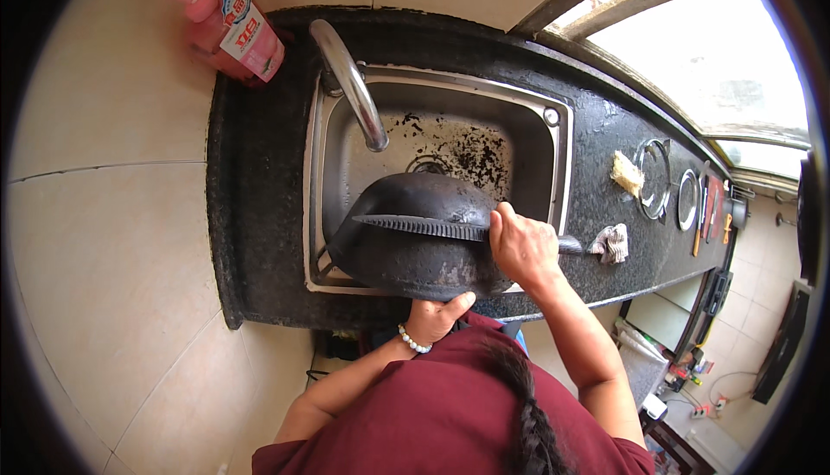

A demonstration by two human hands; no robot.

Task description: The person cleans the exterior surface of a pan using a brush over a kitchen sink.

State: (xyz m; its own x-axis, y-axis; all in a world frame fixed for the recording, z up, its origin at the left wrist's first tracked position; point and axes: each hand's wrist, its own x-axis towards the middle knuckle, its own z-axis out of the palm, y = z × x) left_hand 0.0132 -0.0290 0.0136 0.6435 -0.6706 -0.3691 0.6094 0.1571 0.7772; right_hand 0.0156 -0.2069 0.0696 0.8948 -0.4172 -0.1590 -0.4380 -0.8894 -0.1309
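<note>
While the black wok (406,259) is held, outer side up, over the sink (450,99) by the left hand (435,319), clamped on its near edge, a long ridged black tool (424,227), which seems to touch the wok, is gripped by the right hand (525,246), whose fingers are closed around it.

Pink pump bottle (218,48); crumpled cloth (611,244) on black counter (258,207), near probable sponge (626,174).
</note>
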